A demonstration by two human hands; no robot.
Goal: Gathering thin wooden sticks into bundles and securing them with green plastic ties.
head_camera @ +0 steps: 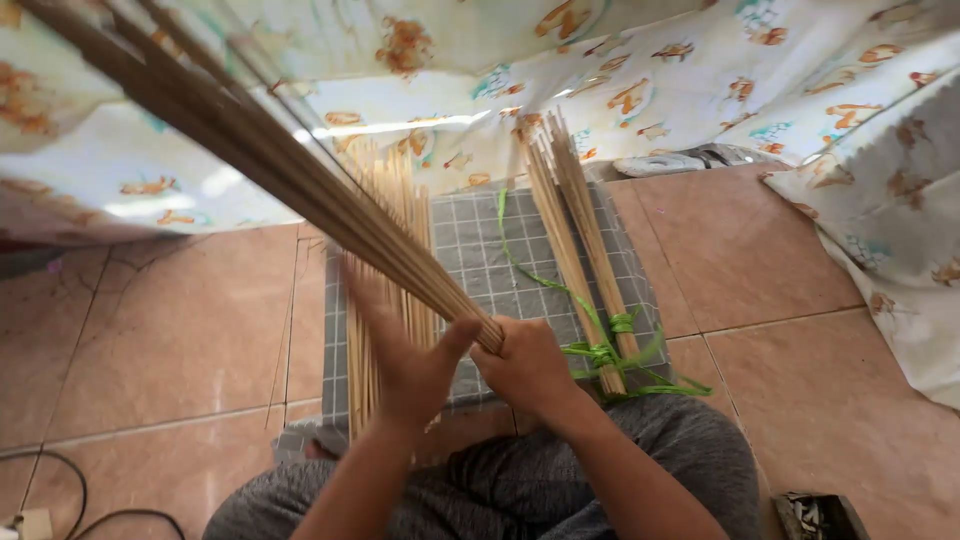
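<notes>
the grey checked mat (480, 250) lies flat on the tiled floor (150, 330), and everything else sits around it. bare pinkish tile runs wide to the mat's left and right, giving open room on both sides; the mat's far edge meets a hanging printed cloth (700, 70), cream with orange and teal figures, which also drapes down well to the mat's right. the mat's near edge ends at the person's grey-clad lap.

over the near edge of the mat, the right hand (525, 365) is closed in a fist around the lower end of a thick bundle of sticks (300, 175). the sticks are thin, straight, pale tan. the bundle's long axis rises from the fist up and away to the left, its far end blurred close to the camera. the left hand (400, 360) is open just beside the fist, fingers spread, thumb touching the bundle near the grip.

more loose sticks (395, 220) lie lengthwise along the mat's left edge, behind the left hand. on the mat's right part lies a tied bundle (575, 240), pointing away and slightly left, bound near its near end with a glossy green strap (605, 350) whose loose tail trails across the mat. off the mat's far right corner lies a flat grey-white object (660, 163), indistinct. a dark cable (70, 490) curves on the tile left of the mat's near corner.
</notes>
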